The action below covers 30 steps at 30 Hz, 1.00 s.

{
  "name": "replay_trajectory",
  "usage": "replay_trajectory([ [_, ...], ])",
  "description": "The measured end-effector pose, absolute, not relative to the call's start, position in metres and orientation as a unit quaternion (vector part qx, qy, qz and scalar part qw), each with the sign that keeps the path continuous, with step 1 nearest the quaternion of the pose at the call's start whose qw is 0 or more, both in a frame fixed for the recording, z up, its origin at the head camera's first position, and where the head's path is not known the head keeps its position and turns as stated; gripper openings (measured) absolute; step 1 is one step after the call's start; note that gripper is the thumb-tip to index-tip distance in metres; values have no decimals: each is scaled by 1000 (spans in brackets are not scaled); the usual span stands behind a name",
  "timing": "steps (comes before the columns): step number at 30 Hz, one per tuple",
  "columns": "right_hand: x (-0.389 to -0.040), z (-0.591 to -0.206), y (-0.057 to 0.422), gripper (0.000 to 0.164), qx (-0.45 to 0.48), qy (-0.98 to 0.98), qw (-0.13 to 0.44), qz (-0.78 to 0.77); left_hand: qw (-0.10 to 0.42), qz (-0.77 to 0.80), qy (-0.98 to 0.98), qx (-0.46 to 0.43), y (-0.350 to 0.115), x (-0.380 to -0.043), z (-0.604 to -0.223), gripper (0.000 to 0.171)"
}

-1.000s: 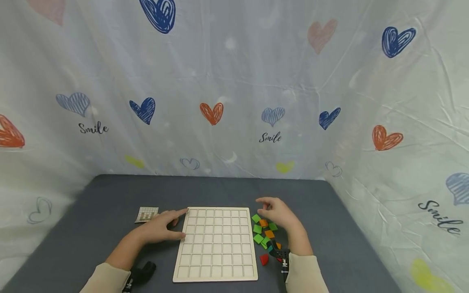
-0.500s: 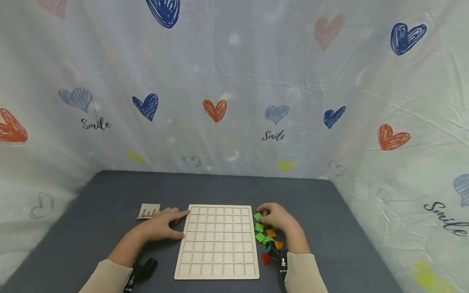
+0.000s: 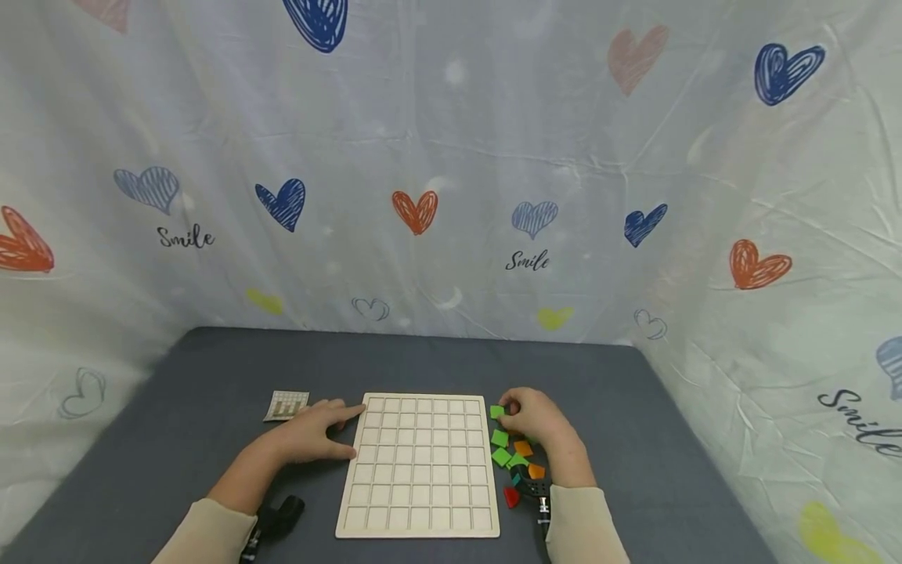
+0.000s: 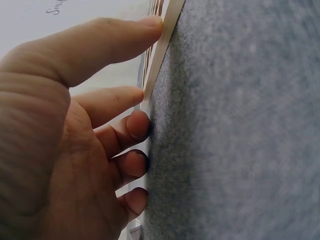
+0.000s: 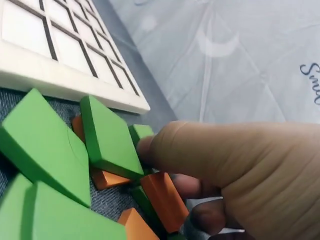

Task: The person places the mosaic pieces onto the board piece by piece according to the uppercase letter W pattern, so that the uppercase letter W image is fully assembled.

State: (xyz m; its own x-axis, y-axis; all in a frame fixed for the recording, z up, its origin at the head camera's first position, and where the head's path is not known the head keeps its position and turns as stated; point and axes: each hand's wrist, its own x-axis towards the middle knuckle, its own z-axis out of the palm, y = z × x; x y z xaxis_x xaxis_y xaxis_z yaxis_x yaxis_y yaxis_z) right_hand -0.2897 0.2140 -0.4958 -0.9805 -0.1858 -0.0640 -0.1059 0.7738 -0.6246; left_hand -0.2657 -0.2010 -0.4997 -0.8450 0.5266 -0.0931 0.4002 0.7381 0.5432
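A pale wooden grid board (image 3: 417, 534) lies flat on the table. My left hand (image 3: 306, 435) touches its left edge with the index finger near the far corner and the thumb lower down; in the left wrist view the other fingers are loosely bent. To the right of the board, my right hand (image 3: 539, 417) pinches a green tile (image 3: 496, 411) between thumb and index finger, low over the pile. The right wrist view shows the thumb (image 5: 170, 147) against this tile, with the index finger mostly hidden. Below lie several green tiles (image 5: 112, 137) and orange tiles (image 5: 165, 200).
A small printed card (image 3: 285, 405) lies left of the board, partly behind the left hand. A red piece (image 3: 511, 497) sits near the right wrist strap. Grey cloth (image 3: 416, 360) covers the table, and a white curtain with hearts (image 3: 451, 157) hangs around it.
My right hand has come down from above the pile, its fingers closing on a green tile, which has turned slightly. The left hand stays at the board's edge. The head view has shifted a little.
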Motion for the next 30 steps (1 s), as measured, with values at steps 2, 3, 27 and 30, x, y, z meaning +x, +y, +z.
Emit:
replay_trajectory([
  [2,-290,-494,215,15,-77,944,46,-319,121,259,925,251,-200,-265,-499,83],
  [3,-289,-492,216,15,-77,944,40,-318,121,258,925,251,-200,-265,-499,82],
  [27,-265,-429,197,20,-164,931,-59,-321,121,273,921,251,-200,-264,-501,82],
  [30,-262,-426,192,20,-184,929,-60,-315,122,273,920,252,-200,-265,-501,82],
])
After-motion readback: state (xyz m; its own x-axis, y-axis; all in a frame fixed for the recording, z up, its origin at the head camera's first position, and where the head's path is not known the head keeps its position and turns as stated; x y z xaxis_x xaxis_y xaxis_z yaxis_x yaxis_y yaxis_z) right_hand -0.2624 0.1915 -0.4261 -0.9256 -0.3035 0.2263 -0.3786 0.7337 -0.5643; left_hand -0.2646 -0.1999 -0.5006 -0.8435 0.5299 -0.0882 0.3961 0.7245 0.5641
